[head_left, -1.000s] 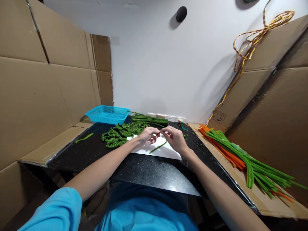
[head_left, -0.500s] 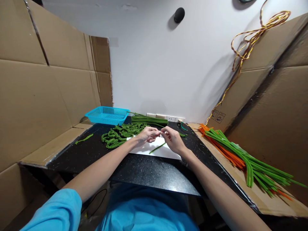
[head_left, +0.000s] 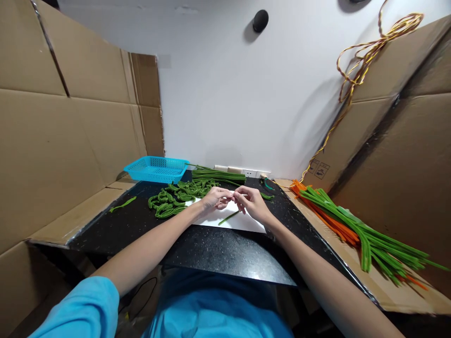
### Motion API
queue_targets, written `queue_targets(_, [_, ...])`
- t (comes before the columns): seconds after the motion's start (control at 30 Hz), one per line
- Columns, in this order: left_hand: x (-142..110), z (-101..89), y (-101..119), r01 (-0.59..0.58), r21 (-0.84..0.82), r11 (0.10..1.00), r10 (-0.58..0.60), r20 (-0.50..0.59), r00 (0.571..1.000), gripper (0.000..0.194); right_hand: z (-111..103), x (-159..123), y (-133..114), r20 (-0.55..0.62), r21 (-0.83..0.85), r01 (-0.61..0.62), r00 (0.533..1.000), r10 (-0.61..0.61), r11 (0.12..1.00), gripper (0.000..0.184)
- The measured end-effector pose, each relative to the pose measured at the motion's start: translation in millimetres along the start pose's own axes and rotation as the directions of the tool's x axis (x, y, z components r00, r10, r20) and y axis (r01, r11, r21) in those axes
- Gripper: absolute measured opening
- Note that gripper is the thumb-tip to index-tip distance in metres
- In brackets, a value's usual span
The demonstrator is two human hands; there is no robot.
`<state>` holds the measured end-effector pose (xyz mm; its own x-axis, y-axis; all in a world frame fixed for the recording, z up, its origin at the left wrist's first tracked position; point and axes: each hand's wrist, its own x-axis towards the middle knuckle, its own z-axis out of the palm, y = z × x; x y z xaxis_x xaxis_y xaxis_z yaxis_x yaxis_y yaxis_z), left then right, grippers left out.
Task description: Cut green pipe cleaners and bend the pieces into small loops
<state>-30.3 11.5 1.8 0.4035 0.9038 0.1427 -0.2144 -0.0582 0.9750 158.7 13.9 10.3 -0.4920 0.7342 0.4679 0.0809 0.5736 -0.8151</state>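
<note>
My left hand and my right hand meet over a white sheet, fingertips pinched together. Whatever sits between the fingers is too small to make out. Below them a green fuzzy stem, like a pipe cleaner, slants across the sheet; its upper end disappears behind my right hand. Left of the sheet lies a pile of green stems bent into loops. Straight green pipe cleaners are bundled behind my hands.
A blue plastic basket stands at the back left of the black table. On cardboard to the right lie green pipe cleaners and orange ones. Cardboard walls flank both sides. A twisted yellow-brown cord hangs at right.
Both hands stay pinched together over the sheet. My right hand has shifted very slightly, covering a little more of the green stem's upper end. The camera view has moved a touch.
</note>
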Motion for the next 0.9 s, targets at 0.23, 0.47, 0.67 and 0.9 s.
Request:
queue_targets(0.23, [-6,7.7,8,-0.328,0.532,0.78,0.412,-0.043,0.91,0.027,11,2,0,-0.083,0.206,-0.12,0.987,0.14,0.971,0.041])
queue_targets(0.47, [-12,5.4,13,-0.456,0.821,0.343,0.546,0.221,0.808,0.023,7,4,0,0.098,0.477,-0.326,0.943,0.319,0.816,0.034])
queue_targets(0.67, [-6,7.6,6,-0.323,0.641,0.696,0.417,0.006,0.909,0.026,8,5,3,0.036,0.45,-0.313,0.942,0.333,0.836,0.028])
queue_targets(0.9, [-7,11.1,8,-0.337,0.615,0.713,0.423,0.007,0.906,0.029,6,5,2,0.112,0.493,-0.408,0.906,0.409,0.769,0.034])
